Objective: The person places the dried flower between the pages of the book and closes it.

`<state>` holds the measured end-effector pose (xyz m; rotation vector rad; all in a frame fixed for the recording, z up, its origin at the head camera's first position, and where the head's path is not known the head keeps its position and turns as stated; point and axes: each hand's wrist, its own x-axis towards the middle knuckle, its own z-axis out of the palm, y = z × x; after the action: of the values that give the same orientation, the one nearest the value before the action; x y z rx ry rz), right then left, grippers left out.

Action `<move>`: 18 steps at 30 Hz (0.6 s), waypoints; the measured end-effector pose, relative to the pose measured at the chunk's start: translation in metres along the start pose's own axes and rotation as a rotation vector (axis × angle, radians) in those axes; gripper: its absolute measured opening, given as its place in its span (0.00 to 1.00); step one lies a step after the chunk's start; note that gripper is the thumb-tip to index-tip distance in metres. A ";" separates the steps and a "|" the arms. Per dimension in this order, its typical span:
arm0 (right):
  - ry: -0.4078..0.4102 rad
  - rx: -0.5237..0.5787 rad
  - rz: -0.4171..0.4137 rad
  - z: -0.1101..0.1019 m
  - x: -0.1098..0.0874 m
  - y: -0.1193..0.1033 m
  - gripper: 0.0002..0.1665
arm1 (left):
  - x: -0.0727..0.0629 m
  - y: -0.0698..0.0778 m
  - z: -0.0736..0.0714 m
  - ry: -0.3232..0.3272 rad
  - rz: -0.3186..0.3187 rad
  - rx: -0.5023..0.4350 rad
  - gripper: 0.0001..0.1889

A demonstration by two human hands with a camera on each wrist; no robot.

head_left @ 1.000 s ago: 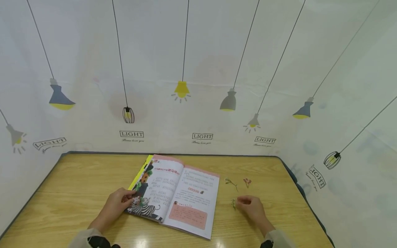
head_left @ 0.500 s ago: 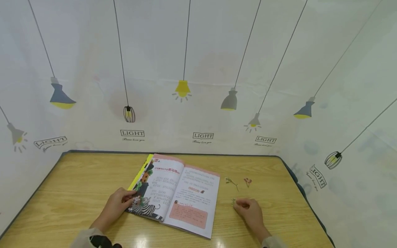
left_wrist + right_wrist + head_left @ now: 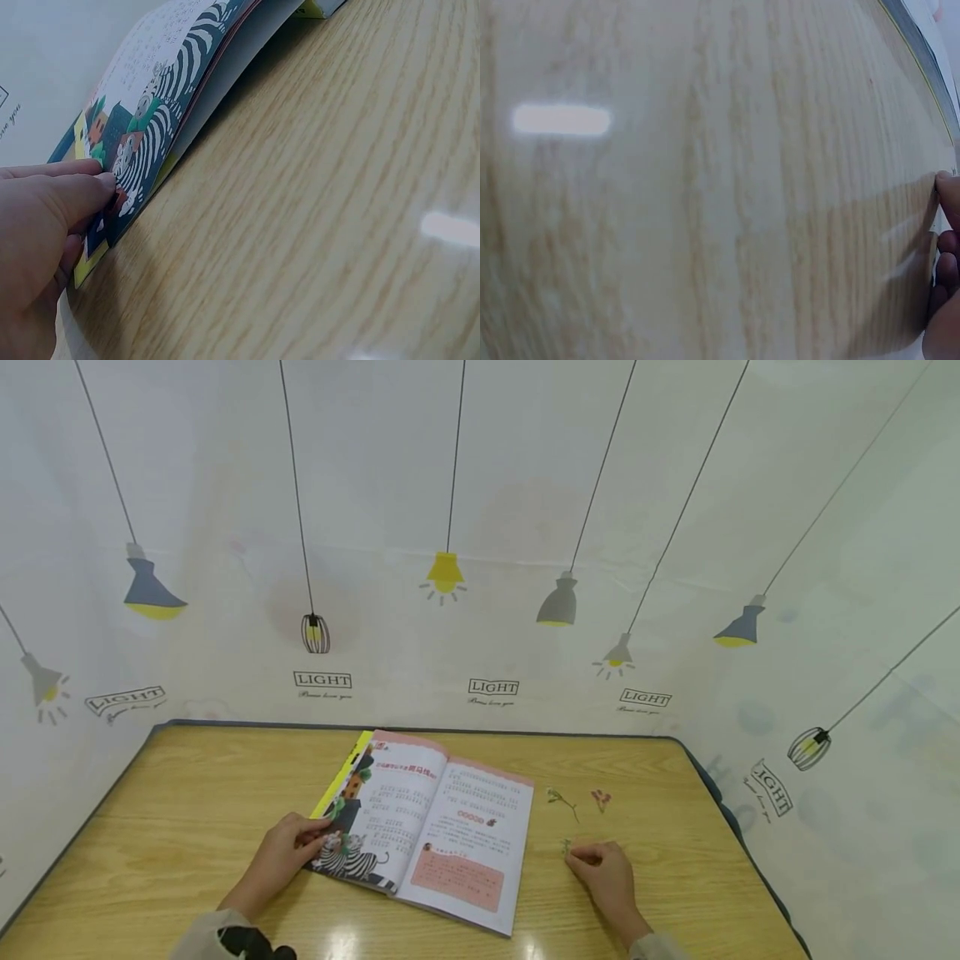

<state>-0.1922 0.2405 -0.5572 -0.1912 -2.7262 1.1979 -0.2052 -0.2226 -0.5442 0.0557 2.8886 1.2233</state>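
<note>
An open book [image 3: 442, 835] with zebras printed on its left page lies on the wooden table. My left hand [image 3: 281, 856] grips the book's left edge, thumb on the page and fingers around the outer side; the left wrist view shows the thumb [image 3: 94, 191] close to the zebra picture. Right of the book, my right hand [image 3: 609, 878] pinches a small green flower sprig [image 3: 566, 844] low at the tabletop, its fingers covering most of the sprig. Only the fingers' edge [image 3: 949, 199] shows in the right wrist view.
Beyond the right hand lie a second green-white flower sprig [image 3: 561, 800] and a small red flower sprig [image 3: 600, 799]. The wooden table [image 3: 217, 777] meets a white curtain [image 3: 390, 527] printed with hanging lamps along its back and sides.
My right hand has shifted slightly left and its fingertips now close over the small sprig, hiding more of it. The left hand stays on the book's edge.
</note>
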 end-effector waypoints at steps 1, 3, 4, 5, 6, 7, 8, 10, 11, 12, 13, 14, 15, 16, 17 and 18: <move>-0.005 -0.003 -0.003 0.000 0.000 -0.001 0.06 | 0.000 0.000 0.000 0.000 0.000 0.000 0.15; -0.021 -0.008 -0.010 -0.001 0.001 -0.002 0.06 | 0.000 0.000 0.000 -0.003 -0.006 0.000 0.16; -0.030 -0.011 -0.014 -0.001 0.002 -0.002 0.06 | 0.000 -0.001 -0.001 -0.005 -0.008 0.001 0.16; -0.037 -0.015 -0.014 -0.002 0.002 -0.003 0.05 | 0.000 -0.001 -0.001 -0.005 -0.013 0.000 0.16; -0.043 -0.021 -0.019 -0.002 0.003 -0.003 0.05 | 0.000 -0.001 -0.001 -0.005 -0.015 0.000 0.16; -0.048 -0.023 -0.023 -0.002 0.003 -0.004 0.05 | 0.000 -0.001 -0.001 -0.005 -0.015 0.002 0.16; -0.054 -0.025 -0.029 -0.002 0.003 -0.004 0.05 | 0.000 -0.001 -0.001 -0.006 -0.014 0.004 0.16; -0.055 -0.034 -0.044 -0.003 0.003 -0.005 0.04 | 0.000 -0.001 -0.001 -0.004 -0.013 0.003 0.16; -0.057 -0.036 -0.052 -0.003 0.003 -0.005 0.04 | 0.000 -0.001 -0.001 -0.003 -0.012 0.003 0.16; -0.058 -0.034 -0.058 -0.003 0.003 -0.006 0.04 | 0.000 -0.001 0.000 -0.001 -0.011 0.002 0.16; -0.058 -0.031 -0.064 -0.002 0.003 -0.006 0.04 | -0.001 -0.001 0.000 -0.001 -0.009 0.001 0.16; -0.055 -0.035 -0.067 -0.003 0.002 -0.006 0.04 | -0.001 -0.001 0.000 0.000 -0.007 -0.002 0.16; -0.052 -0.040 -0.068 -0.003 0.002 -0.006 0.04 | -0.001 0.000 0.000 0.001 -0.005 -0.004 0.15; -0.050 -0.045 -0.067 -0.002 0.001 -0.006 0.05 | -0.001 0.000 0.000 0.004 -0.004 -0.005 0.15; -0.047 -0.047 -0.064 -0.002 0.001 -0.005 0.05 | -0.002 0.000 0.000 0.004 -0.002 -0.005 0.15; -0.042 -0.050 -0.060 -0.002 0.001 -0.005 0.05 | -0.002 0.000 0.000 0.004 -0.001 -0.006 0.15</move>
<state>-0.1929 0.2387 -0.5520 -0.0898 -2.7787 1.1316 -0.2036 -0.2228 -0.5446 0.0518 2.8885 1.2332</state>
